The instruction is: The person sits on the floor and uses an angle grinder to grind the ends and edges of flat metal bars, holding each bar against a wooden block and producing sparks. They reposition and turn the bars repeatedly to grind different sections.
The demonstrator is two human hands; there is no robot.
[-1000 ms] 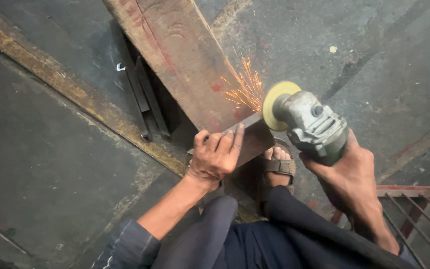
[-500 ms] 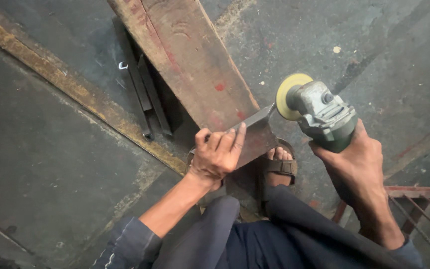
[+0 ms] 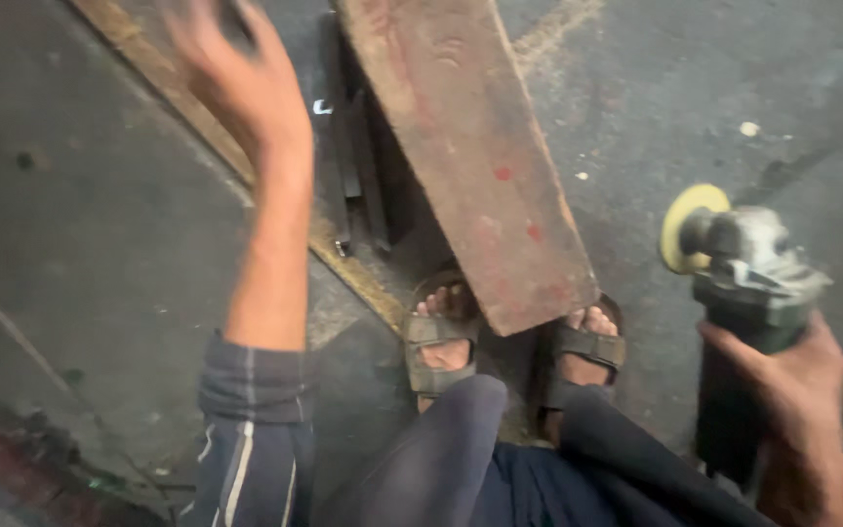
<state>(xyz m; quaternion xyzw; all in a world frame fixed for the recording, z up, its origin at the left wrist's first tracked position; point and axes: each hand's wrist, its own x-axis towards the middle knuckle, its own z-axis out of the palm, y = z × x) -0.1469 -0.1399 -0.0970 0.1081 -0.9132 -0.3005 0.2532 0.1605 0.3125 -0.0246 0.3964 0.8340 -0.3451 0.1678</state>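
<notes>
Grinder (image 3: 745, 263) in right hand (image 3: 792, 390).

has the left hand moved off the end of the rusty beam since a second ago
Yes. The left hand has left the near end of the rusty beam and now is raised up and away to its left, empty, fingers spread and blurred.

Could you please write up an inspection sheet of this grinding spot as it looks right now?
Surface: dark concrete floor, dusty, with pale specks.
Job's things: rusty reddish metal beam lying slantwise, its end above the sandalled feet; angle grinder with yellow disc, held clear of the beam, no sparks.
Clutter: dark metal strips beside the beam.
Grips: left hand raised, open, empty, blurred; right hand closed on the grinder body.
Cables: nothing seen.
Surroundings: rusty frame edge at lower right, mostly out of view.
</notes>
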